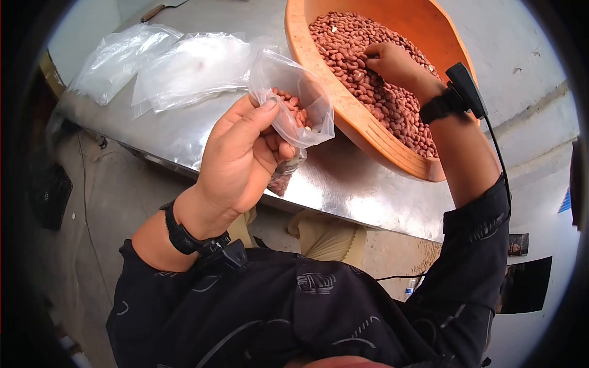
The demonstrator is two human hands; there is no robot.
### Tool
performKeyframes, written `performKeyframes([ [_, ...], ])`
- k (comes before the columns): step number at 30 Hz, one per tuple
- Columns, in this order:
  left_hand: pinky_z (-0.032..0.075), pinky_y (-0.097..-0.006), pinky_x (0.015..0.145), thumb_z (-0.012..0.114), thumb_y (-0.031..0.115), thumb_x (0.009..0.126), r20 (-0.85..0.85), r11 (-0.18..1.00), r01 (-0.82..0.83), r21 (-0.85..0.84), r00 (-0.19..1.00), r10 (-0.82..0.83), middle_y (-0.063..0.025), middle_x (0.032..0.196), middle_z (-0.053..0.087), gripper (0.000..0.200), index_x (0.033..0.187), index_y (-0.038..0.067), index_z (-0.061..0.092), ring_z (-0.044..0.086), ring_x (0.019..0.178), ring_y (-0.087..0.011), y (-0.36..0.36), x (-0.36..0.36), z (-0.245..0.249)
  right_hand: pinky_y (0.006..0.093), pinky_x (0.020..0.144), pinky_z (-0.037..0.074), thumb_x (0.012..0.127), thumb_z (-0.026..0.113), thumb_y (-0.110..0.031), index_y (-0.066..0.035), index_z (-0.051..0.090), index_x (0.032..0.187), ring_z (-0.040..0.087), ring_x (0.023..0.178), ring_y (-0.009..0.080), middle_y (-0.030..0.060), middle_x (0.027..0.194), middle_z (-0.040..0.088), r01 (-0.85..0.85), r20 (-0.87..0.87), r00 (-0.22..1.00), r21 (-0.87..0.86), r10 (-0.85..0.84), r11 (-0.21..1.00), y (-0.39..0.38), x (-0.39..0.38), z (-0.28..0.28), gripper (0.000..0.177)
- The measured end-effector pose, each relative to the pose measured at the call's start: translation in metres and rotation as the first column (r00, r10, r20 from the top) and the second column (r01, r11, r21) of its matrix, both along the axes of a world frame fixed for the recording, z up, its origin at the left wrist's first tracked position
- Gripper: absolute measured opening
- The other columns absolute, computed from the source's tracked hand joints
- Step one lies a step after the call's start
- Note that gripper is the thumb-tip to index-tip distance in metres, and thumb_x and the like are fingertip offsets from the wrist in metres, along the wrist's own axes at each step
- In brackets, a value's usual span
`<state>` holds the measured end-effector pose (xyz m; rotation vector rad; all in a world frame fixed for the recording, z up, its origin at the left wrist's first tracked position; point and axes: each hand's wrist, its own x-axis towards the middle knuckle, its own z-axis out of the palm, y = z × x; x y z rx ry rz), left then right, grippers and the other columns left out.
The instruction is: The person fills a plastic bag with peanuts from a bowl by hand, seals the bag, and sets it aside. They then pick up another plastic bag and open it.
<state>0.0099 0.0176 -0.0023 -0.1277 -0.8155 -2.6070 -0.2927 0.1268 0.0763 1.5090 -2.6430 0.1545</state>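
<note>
Small clear plastic bag (297,92): held upright above the near edge of the table, mouth open and turned toward the bowl, lower part gripped in the left hand (236,159).
Bag contents: reddish-brown peanuts (288,101) show through the film, with more in the lower part below the hand; the upper part of the film hangs slack.
Left-hand fingers (254,119): clenched on the bag, thumb pressed flat against its side, the other fingers wrapped round its lower part.
Right hand (399,64): inside the large orange plastic bowl (343,116), resting on the heap of loose peanuts (343,37).
Right-hand fingers (375,60): curled down into the heap; whether they enclose any peanuts cannot be told.
Bowl position: on the shiny steel table (184,132), just beside the bag, on the person's right.
Spare stock: flat clear plastic bags (190,70) lie overlapping on the table beyond the left hand, apart from the bowl.
Wrist gear: black wrist straps (181,233) sit on both wrists; the right one carries a small black box with a cable running down along the sleeve.
Far edge: wooden-handled tool (156,11), only partly in view.
</note>
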Motion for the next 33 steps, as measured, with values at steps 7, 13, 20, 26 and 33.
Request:
performKeyframes([
  [7, 0.05, -0.0239, 0.062, 0.048, 0.016, 0.097, 0.024, 1.0, -0.004, -0.003, 1.0, 0.004, -0.0064, 0.087, 0.062, 0.014, 0.098, 0.004, 0.055, 0.057, 0.068, -0.0112, -0.001, 0.0, 0.001, 0.0183, 0.047, 0.034, 0.092, 0.058, -0.018, -0.004, 0.064, 0.102, 0.044, 0.055, 0.0016, -0.0053, 0.068, 0.051, 0.039, 0.447, 0.894, -0.161, 0.038, 0.986, -0.009, 0.042, 0.042, 0.018],
  [13, 0.048, -0.0237, 0.061, 0.048, 0.016, 0.097, 0.011, 1.0, -0.016, -0.006, 1.0, 0.016, -0.0053, 0.083, 0.062, 0.013, 0.095, 0.005, 0.054, 0.057, 0.065, -0.0103, 0.001, -0.002, -0.002, 0.0173, 0.044, 0.033, 0.092, 0.06, -0.02, -0.003, 0.062, 0.101, 0.042, 0.051, 0.0012, -0.004, 0.067, 0.05, -0.192, 0.676, 0.687, -0.186, 0.268, 0.964, -0.035, 0.154, 0.057, 0.019],
  [20, 0.047, -0.0238, 0.063, 0.048, 0.016, 0.097, 0.03, 0.999, -0.03, -0.021, 0.999, 0.031, -0.0032, 0.081, 0.063, 0.01, 0.095, 0.008, 0.054, 0.057, 0.065, -0.0087, 0.002, 0.001, 0.001, 0.0225, 0.059, 0.049, 0.09, 0.056, -0.013, 0.002, 0.06, 0.098, 0.058, 0.067, 0.0079, 0.0028, 0.077, 0.058, -0.253, 0.667, 0.725, 0.027, 0.171, 0.967, -0.044, 0.179, 0.037, 0.018],
  [26, 0.047, -0.0231, 0.064, 0.048, 0.018, 0.098, 0.04, 0.999, -0.033, -0.026, 0.999, 0.034, -0.0032, 0.087, 0.063, 0.015, 0.102, 0.006, 0.056, 0.057, 0.067, -0.0085, 0.002, 0.001, -0.001, 0.0259, 0.065, 0.053, 0.09, 0.057, -0.021, -0.001, 0.06, 0.107, 0.064, 0.079, 0.0135, 0.0054, 0.09, 0.064, -0.185, 0.636, 0.756, -0.021, 0.156, 0.983, -0.02, 0.157, 0.072, 0.026],
  [33, 0.051, -0.0219, 0.064, 0.045, 0.015, 0.098, -0.01, 1.0, -0.015, -0.021, 1.0, 0.015, -0.0055, 0.093, 0.063, 0.018, 0.108, 0.003, 0.055, 0.058, 0.069, -0.0079, 0.001, 0.002, -0.004, 0.0311, 0.057, 0.055, 0.086, 0.061, -0.028, -0.003, 0.059, 0.109, 0.065, 0.071, 0.018, 0.0078, 0.092, 0.064, 0.354, 0.175, 0.884, 0.357, -0.434, 0.864, 0.071, 0.035, 0.085, 0.034],
])
